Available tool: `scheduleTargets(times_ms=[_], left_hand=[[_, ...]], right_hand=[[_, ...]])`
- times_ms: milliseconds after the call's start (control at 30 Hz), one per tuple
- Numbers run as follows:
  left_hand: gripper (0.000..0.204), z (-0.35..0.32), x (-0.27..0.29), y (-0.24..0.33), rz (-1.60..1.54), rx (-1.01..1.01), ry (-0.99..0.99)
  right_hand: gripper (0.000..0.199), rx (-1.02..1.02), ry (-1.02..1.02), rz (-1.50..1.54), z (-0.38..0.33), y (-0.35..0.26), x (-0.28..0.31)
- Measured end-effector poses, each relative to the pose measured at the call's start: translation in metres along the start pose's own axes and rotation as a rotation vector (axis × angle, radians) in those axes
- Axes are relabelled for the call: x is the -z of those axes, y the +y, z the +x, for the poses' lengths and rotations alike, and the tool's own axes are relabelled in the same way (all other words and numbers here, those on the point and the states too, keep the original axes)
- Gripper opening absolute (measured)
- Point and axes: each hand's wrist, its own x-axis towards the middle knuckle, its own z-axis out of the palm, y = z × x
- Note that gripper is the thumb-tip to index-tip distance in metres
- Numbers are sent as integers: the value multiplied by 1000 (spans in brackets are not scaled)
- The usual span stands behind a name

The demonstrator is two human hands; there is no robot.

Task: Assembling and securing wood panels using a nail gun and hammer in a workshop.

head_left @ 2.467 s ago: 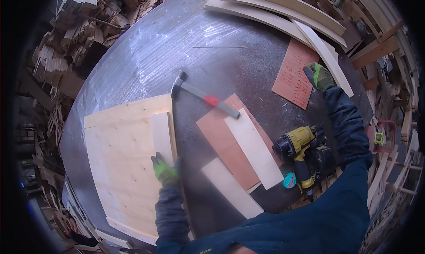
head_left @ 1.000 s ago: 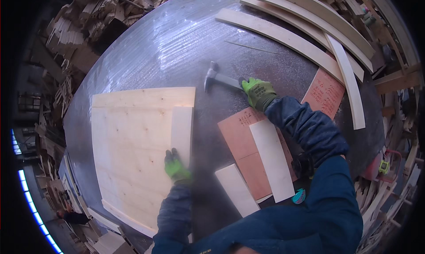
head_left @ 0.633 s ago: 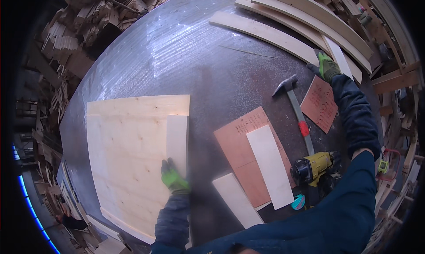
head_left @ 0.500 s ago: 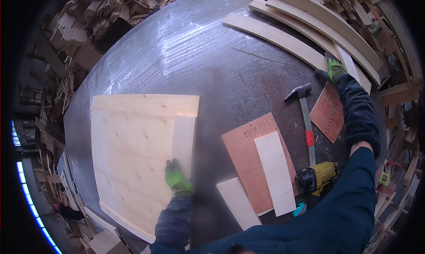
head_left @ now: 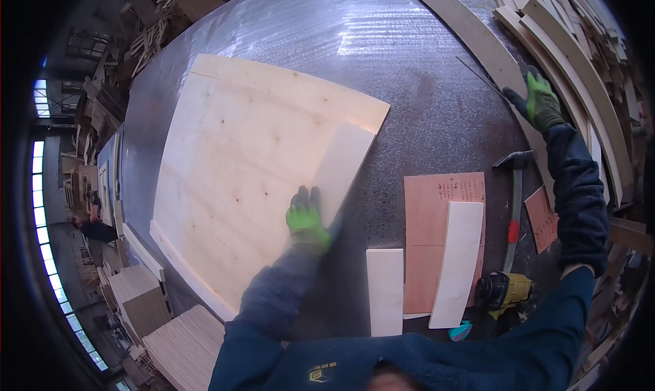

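Yellow-black power tool point(head_left: 512, 289) at 4 o'clock. Left hand point(head_left: 308, 226), 7 o'clock of centre, laid on plywood panel point(head_left: 239, 139) at 10 o'clock; cannot tell whether it grips edge. Hammer point(head_left: 516, 193) on tabletop point(head_left: 437, 139) at 3 o'clock. Right hand point(head_left: 542, 103) at 2 o'clock, clamped across long plank point(head_left: 471, 31).

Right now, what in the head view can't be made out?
Head view:
- Long pale board: lower end hidden behind the right sleeve.
- Right hand: the back of its glove hides any grip underneath.
- Small reddish board: right part covered by that sleeve.
- Yellow-and-black power tool: lower part hidden by the wearer's teal clothing.
- Person at far left: too small to tell what the hands do.
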Motion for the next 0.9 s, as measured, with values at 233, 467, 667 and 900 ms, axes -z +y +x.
scheduleTargets(times_ms=[233, 467, 667, 900], left_hand=[[113, -12, 13, 4, -12, 41, -11], [109, -18, 17, -10, -7, 40, -36], [106, -20, 9, 0, 14, 50, 27], [107, -16, 12, 9, -11, 53, -11]], right_hand=[[143, -409, -444, -36, -24, -45, -41], [127, -239, -384, 187, -65, 36, -113], [94, -50, 85, 221, -1, -56, -47], [93, 261, -50, 455, 16, -316, 37]])
